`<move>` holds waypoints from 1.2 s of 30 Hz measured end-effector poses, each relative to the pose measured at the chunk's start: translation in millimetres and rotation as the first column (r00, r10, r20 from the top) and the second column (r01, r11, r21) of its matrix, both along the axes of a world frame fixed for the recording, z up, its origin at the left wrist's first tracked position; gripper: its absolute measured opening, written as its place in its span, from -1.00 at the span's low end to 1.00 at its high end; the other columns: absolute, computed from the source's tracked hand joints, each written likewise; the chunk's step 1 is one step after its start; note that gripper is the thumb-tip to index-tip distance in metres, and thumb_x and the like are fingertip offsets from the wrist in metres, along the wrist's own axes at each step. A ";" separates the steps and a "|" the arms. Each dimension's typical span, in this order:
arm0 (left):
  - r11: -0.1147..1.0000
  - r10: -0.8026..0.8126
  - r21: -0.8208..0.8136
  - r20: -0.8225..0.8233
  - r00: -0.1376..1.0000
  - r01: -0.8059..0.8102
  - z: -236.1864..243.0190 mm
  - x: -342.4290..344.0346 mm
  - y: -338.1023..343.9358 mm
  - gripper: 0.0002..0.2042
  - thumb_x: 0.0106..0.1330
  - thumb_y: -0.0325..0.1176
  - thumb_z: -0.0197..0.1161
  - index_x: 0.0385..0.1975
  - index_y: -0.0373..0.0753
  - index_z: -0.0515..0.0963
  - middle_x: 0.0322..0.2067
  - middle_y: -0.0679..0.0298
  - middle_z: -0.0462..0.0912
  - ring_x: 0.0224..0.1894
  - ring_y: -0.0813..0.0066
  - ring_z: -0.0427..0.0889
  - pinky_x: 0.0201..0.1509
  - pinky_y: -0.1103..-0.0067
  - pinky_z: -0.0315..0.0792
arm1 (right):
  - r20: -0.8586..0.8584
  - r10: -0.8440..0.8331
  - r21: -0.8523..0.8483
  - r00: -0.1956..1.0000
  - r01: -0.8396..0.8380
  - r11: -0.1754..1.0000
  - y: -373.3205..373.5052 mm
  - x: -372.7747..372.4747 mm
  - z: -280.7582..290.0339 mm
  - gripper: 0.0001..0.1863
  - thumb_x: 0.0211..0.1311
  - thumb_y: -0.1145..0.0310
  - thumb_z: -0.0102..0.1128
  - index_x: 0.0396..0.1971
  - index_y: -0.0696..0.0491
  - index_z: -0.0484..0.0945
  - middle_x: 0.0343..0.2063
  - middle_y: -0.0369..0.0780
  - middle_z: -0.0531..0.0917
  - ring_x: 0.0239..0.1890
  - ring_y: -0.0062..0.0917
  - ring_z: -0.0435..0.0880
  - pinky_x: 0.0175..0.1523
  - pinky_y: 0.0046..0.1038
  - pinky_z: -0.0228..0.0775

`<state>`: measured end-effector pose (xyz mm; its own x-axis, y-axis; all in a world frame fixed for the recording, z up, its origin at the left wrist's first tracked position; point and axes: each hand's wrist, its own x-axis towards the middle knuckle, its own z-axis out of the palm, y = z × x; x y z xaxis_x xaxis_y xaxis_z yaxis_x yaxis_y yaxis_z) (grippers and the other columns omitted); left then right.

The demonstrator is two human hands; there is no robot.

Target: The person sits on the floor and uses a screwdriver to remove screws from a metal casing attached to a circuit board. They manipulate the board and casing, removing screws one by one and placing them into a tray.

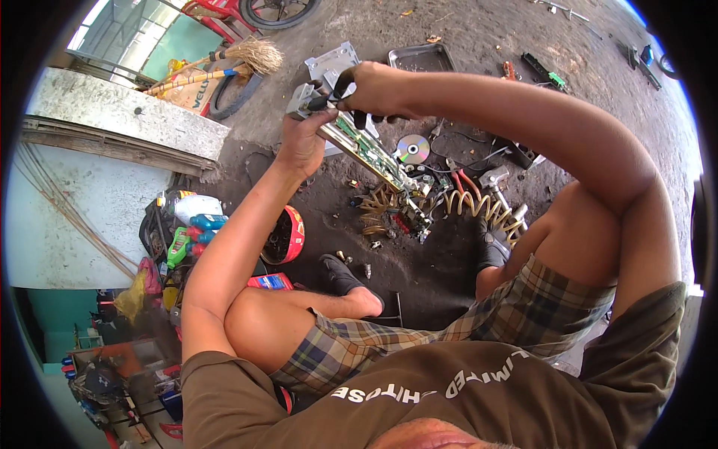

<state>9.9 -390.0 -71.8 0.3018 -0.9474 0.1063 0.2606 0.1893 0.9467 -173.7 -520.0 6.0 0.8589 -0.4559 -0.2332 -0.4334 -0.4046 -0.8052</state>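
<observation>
My left hand (303,138) grips the upper end of a long metal strip (374,153) with green circuit board along it, held at a slant over the ground. My right hand (378,93) is closed on a black tool (342,86) at that same end, beside my left thumb; the tool's exact kind is unclear. Behind the strip lies a silver metal panel (329,61). Below it are a shiny disc (412,150), loose electronic parts (411,217), red-handled pliers (466,182) and a coiled tan hose (482,211).
A metal tray (419,52), circuit boards (542,71) and a black part (523,156) lie on the dark ground (598,120). A red round container (292,236) and bottles (191,239) sit at left, below a white ledge (149,127) with brooms (187,82) and tires. My sandalled feet (344,280) flank the parts.
</observation>
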 end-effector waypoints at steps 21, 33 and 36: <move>0.999 0.027 -0.037 0.094 0.995 -0.024 1.2 -20.9 -8.0 -0.61 0.23 -0.71 0.34 0.06 -0.26 0.60 -0.06 0.32 0.74 -0.01 0.51 0.71 0.12 0.51 0.54 | 0.236 0.201 -0.589 0.951 -0.025 0.807 6.4 -4.5 -12.7 -0.61 0.38 0.36 0.24 0.16 0.14 0.57 -0.28 0.15 0.76 -0.11 0.07 0.78 0.00 -0.01 0.61; 0.999 0.031 -0.033 0.074 0.997 -0.029 1.6 -20.1 -12.1 -0.46 0.17 -0.76 0.34 0.19 -0.24 0.51 -0.03 0.29 0.72 0.00 0.44 0.73 0.12 0.48 0.63 | 0.288 0.082 -0.413 0.954 0.047 0.910 -9.2 3.2 -21.3 -0.67 0.18 0.35 0.33 -0.08 0.15 0.68 -0.38 0.07 0.77 -0.25 -0.06 0.82 -0.07 -0.12 0.64; 0.999 0.043 -0.006 0.082 0.996 -0.042 0.7 -19.9 -10.2 -0.46 0.18 -0.77 0.35 0.19 -0.24 0.51 -0.03 0.28 0.72 -0.01 0.44 0.73 0.12 0.48 0.64 | 0.319 0.074 -0.354 0.945 0.046 0.934 -12.4 2.1 -24.4 -0.69 0.16 0.32 0.36 -0.13 0.16 0.70 -0.38 0.04 0.78 -0.27 -0.09 0.82 -0.08 -0.15 0.65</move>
